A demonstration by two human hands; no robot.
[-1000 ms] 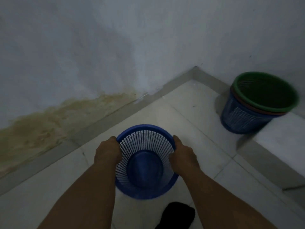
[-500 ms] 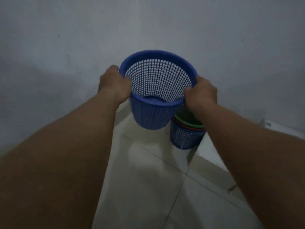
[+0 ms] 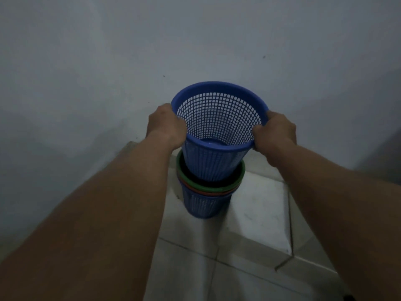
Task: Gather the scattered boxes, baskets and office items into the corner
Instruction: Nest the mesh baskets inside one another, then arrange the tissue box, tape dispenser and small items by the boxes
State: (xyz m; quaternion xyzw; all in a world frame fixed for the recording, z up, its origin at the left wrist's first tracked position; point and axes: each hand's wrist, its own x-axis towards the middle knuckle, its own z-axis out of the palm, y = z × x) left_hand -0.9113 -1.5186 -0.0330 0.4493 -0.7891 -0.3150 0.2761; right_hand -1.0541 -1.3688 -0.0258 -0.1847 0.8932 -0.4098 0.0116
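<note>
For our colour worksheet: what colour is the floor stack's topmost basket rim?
Green rim, clearest in head view.

Blue mesh basket (image 3: 213,161) over green-rimmed basket (image 3: 195,182), white wall (image 3: 195,40).

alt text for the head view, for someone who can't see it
A left hand and right hand grip the rim of a blue mesh basket, its base at the mouth of a stack of nested baskets, green rim on top, standing on a pale tiled floor by a grey wall in dim light.
</note>
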